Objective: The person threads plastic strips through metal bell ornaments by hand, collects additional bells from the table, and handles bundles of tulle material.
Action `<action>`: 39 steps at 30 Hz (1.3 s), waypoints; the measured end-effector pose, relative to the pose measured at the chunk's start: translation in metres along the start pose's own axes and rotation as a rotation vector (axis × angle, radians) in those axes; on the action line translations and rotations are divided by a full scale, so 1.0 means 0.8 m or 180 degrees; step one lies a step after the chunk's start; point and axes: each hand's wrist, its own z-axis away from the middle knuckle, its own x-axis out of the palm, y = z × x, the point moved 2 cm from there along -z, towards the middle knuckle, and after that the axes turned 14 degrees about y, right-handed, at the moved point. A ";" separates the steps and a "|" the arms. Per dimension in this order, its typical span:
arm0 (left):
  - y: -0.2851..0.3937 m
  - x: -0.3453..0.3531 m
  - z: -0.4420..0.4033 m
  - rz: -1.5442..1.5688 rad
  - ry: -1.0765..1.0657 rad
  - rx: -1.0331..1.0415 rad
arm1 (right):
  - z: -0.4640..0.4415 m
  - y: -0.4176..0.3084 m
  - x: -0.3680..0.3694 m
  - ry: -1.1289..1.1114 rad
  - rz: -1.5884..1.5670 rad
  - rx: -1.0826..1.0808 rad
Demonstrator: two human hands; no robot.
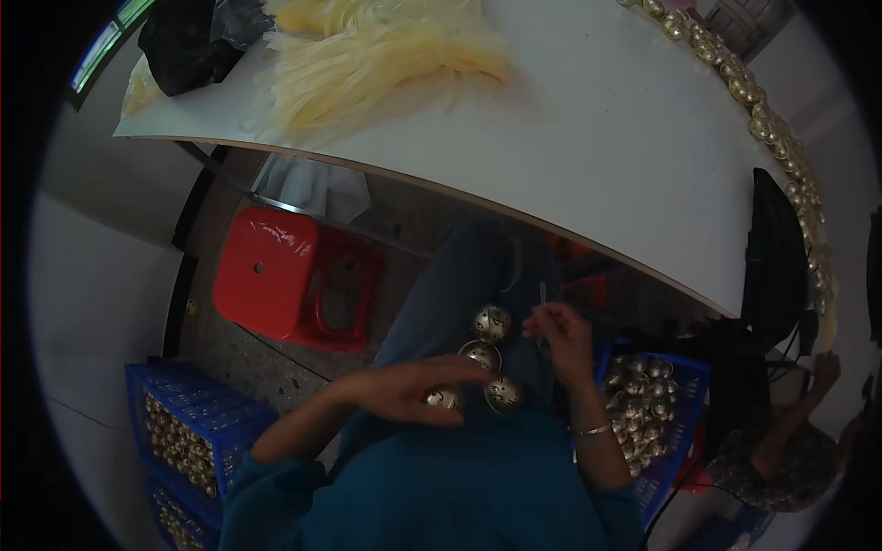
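Observation:
Several shiny gold balls with dark markings rest in my lap: a top ball (491,322), a middle ball (480,352), a lower right ball (504,394) and a lower left ball (445,399). My left hand (404,387) reaches over the lower left ball, fingers stretched out and thumb apart. Whether it touches that ball I cannot tell. To the right of the balls, my right hand (563,342) is closed in a pinch, with a thin, pale strip (542,294) sticking up from the fingertips.
A white table (588,156) spans the front, bearing a pale yellow strip bundle (386,64) and a black bag (188,46). Gold balls line its right side. Blue crates of balls stand left (175,376) and right (684,413). A red stool (266,271) is front left; another person (781,450) sits right.

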 end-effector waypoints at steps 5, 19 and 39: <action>0.002 -0.039 -0.032 0.3479 0.1343 -0.0860 | 0.008 -0.039 0.009 -0.0117 -0.0582 0.0427; -0.035 -0.036 -0.025 0.3142 0.2681 -0.1023 | 0.012 -0.069 0.064 -0.0481 0.0322 0.0082; -0.052 -0.059 -0.018 -0.0185 0.2291 -0.0491 | -0.021 -0.049 0.080 -0.1217 0.1263 -0.0448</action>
